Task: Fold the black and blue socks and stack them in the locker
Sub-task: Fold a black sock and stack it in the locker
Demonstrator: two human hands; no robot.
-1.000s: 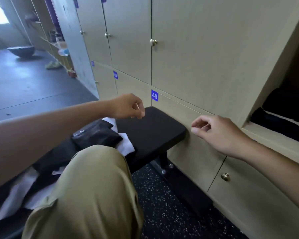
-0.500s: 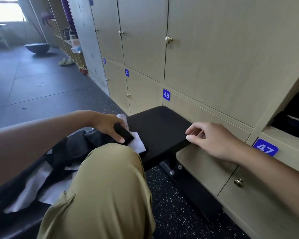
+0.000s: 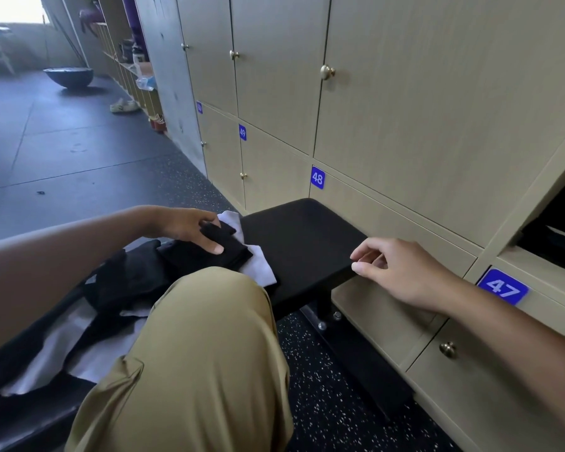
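Observation:
A black sock (image 3: 224,247) lies on top of a heap of dark and white cloth on the black padded bench (image 3: 304,243). My left hand (image 3: 190,228) grips this sock, thumb on top and fingers round its far edge. My right hand (image 3: 395,272) hovers at the bench's right corner with loosely curled fingers and holds nothing. The open locker (image 3: 561,230) is at the right edge, with dark folded items inside, partly cut off. No blue sock can be made out.
My knee in khaki trousers (image 3: 203,353) covers the near part of the bench. Closed beige locker doors numbered 47 (image 3: 503,287), 48 (image 3: 317,177) and 49 (image 3: 242,132) line the wall. The floor is dark speckled rubber (image 3: 323,402). A bowl-shaped object (image 3: 68,76) and a shoe (image 3: 123,106) lie far left.
My left hand came down from above the bench onto the cloth heap and took hold of the black sock. My right hand stayed near the bench corner, still without anything in it.

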